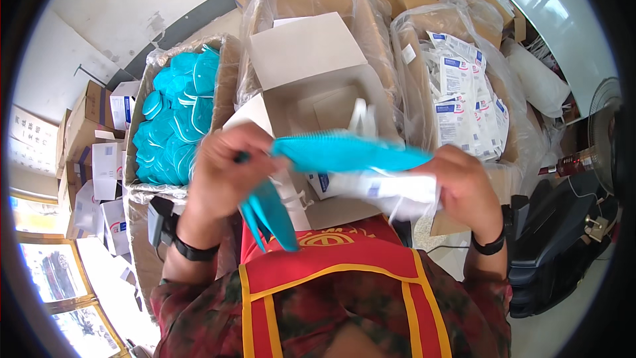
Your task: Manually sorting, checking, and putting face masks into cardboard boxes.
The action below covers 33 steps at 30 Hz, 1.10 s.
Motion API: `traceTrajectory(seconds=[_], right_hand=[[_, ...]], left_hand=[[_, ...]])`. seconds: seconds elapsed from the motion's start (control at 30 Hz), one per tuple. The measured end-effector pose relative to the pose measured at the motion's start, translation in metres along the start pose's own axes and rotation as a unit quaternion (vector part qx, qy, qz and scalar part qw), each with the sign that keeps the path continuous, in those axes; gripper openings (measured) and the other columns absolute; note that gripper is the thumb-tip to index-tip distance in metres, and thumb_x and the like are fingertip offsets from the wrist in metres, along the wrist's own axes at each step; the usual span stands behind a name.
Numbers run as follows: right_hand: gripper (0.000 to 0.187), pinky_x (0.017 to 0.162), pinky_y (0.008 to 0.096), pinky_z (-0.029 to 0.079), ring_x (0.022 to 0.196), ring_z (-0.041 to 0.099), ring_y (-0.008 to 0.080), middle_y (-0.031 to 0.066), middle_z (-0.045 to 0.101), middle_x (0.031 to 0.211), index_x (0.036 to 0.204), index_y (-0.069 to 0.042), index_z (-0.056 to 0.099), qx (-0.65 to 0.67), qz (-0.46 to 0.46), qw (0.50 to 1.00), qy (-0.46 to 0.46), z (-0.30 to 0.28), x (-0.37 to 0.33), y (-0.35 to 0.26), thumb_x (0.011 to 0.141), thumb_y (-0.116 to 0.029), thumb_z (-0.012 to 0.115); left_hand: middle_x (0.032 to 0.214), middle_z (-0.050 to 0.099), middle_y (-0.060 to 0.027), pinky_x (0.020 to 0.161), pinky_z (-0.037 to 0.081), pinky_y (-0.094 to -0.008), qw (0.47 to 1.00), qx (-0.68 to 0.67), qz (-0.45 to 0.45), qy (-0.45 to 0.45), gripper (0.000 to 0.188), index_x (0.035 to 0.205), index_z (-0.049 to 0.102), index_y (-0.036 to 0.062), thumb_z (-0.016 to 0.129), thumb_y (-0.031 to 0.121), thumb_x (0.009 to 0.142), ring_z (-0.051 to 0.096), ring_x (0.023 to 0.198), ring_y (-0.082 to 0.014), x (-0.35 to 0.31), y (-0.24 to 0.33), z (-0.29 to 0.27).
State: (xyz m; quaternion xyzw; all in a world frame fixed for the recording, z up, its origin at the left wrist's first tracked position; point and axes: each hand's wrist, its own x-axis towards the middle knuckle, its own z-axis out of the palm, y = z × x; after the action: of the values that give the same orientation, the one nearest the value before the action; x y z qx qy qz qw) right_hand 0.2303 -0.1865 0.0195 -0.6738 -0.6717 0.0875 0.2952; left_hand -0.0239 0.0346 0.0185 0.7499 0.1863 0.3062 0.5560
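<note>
Clamping left hand point(228, 172), right hand point(467, 185) fingers on teal strip point(344, 151) (left box point(228, 69): teal pieces point(179, 119); right box point(424, 23): packets point(464, 103)).

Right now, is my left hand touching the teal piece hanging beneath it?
Touching. The head view shows your left hand gripping the teal piece at its upper end, despite blur.

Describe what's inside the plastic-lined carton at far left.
Inside the carton lies a heap of teal pieces. Its bottom and whatever lies under the top pieces are covered; the left hand hides part of its near right edge.
</note>
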Motion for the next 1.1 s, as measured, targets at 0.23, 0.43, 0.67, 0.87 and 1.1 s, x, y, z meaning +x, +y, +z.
traceTrajectory(seconds=[0.23, 0.43, 0.67, 0.87, 1.1], right_hand=[[0.029, 0.081, 0.0259, 0.048, 0.088, 0.059, 0.0096, 0.0024, 0.064, 0.105, 0.117, 0.004, 0.058, 0.205, 0.313, 0.879, 0.296, -0.077, -0.069, 0.128, 0.089, -0.005, 0.059], [0.045, 0.098, 0.0289, 0.041, 0.118, 0.051, 0.0201, 0.0161, 0.054, 0.129, 0.133, 0.005, 0.046, -0.110, 0.264, 0.909, 0.303, -0.124, -0.098, 0.255, 0.092, -0.012, 0.057], [0.050, 0.090, 0.0302, 0.045, 0.106, 0.056, 0.0176, 0.0110, 0.059, 0.121, 0.135, -0.006, 0.047, 0.135, -0.062, 0.984, 0.094, -0.017, 0.081, 0.002, 0.088, -0.012, 0.061], [0.030, 0.062, 0.0315, 0.048, 0.067, 0.062, 0.0249, 0.0140, 0.063, 0.078, 0.115, -0.004, 0.056, 0.145, -0.080, 0.986, 0.034, 0.024, 0.104, -0.044, 0.086, -0.009, 0.063], [0.020, 0.056, 0.0413, 0.048, 0.065, 0.062, 0.0306, 0.0125, 0.060, 0.069, 0.097, -0.003, 0.057, 0.112, -0.200, 0.973, 0.037, 0.100, 0.103, -0.079, 0.078, -0.006, 0.062]], left_hand=[[0.069, 0.060, 0.0032, 0.054, 0.033, -0.0178, 0.988, -0.019, -0.092, 0.125, 0.013, 0.079, 0.065, 0.0046, 0.073, -0.004, 0.074, 0.047, 0.060, -0.0006, 0.006, -0.005, -0.054], [0.064, 0.053, 0.0063, 0.050, 0.029, -0.0195, 0.995, 0.073, -0.045, 0.043, 0.012, 0.080, 0.068, 0.0032, 0.077, 0.000, 0.073, 0.043, 0.058, -0.0010, 0.022, 0.000, -0.040], [0.068, 0.056, 0.0020, 0.055, 0.035, -0.0204, 0.997, 0.067, -0.027, -0.022, 0.016, 0.079, 0.065, 0.0012, 0.076, -0.006, 0.070, 0.048, 0.062, -0.0038, 0.024, 0.019, -0.012], [0.066, 0.060, 0.0008, 0.052, 0.039, -0.0177, 0.982, -0.096, -0.024, 0.160, 0.013, 0.089, 0.070, 0.0039, 0.069, 0.017, 0.087, 0.052, 0.059, -0.0044, 0.011, 0.007, -0.034], [0.082, 0.065, -0.0078, 0.061, 0.046, -0.0207, 0.935, -0.253, -0.092, 0.233, 0.044, 0.096, 0.069, -0.0031, 0.058, 0.040, 0.094, 0.058, 0.069, -0.0102, -0.015, -0.020, -0.024]])
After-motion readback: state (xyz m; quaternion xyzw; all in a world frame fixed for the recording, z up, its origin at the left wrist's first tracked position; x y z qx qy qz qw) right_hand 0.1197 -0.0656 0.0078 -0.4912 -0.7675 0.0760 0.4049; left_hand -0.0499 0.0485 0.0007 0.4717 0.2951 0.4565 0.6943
